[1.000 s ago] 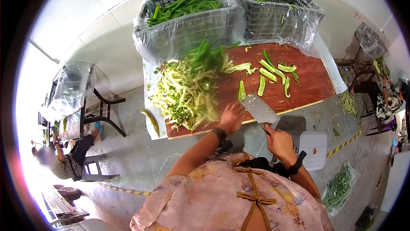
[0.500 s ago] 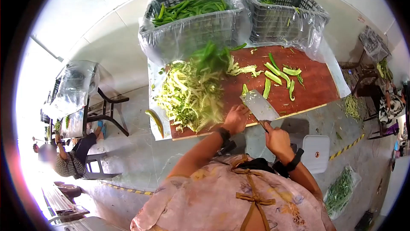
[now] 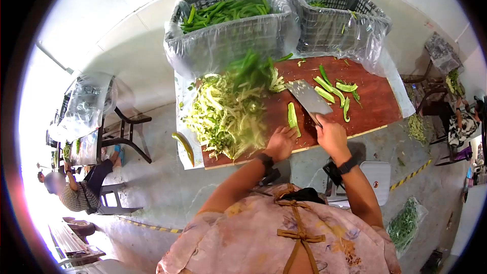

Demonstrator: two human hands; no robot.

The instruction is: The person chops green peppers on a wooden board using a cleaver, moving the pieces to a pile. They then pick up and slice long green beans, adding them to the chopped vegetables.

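My right hand (image 3: 332,134) is closed around the handle of a wide-bladed cleaver (image 3: 310,99). The blade lies low over the brown board (image 3: 373,99), pointing away to the upper left. My left hand (image 3: 282,142) is at the board's near edge, fingers bent onto the lower end of a split green pepper piece (image 3: 292,117). Just right of the blade are several more split peppers (image 3: 346,87), pale insides showing on some. Cut pale strips (image 3: 277,82) sit beyond the cleaver's tip. A large heap of shredded pepper (image 3: 218,117) covers the board's left side.
At the back stand two plastic-lined crates: one with whole green peppers (image 3: 223,13), another (image 3: 340,25) with a few bits. A lone pepper (image 3: 183,147) lies at the left edge. A white stool (image 3: 374,180) and bagged greens (image 3: 406,226) are right; a seated person (image 3: 81,193) is left.
The cleaver has moved away from me, its tip now by the cut strips, which are bunched further left. A split pepper piece now lies at my left fingertips.
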